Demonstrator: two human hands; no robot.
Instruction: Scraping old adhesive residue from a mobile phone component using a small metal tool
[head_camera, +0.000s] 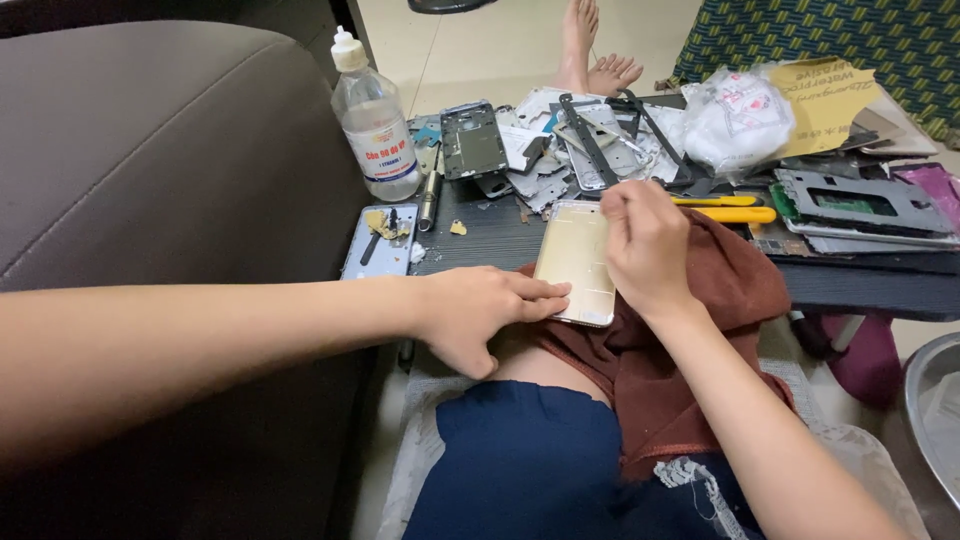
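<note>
A gold phone back cover (574, 258) lies on a brown cloth (730, 275) at the near edge of a dark low table (490, 235). My left hand (478, 312) reaches in from the left, its fingertips pressing the cover's lower left edge. My right hand (645, 243) rests over the cover's right side with fingers pinched together near its top; whether they grip a small tool is not clear.
A clear plastic bottle (376, 122) stands at the table's left. Phone frames and parts (560, 140), a plastic bag (738, 118), yellow tools (735, 213) and a green board assembly (860, 205) crowd the back. A grey sofa (150, 150) is at left. Someone's bare feet (595, 60) are beyond.
</note>
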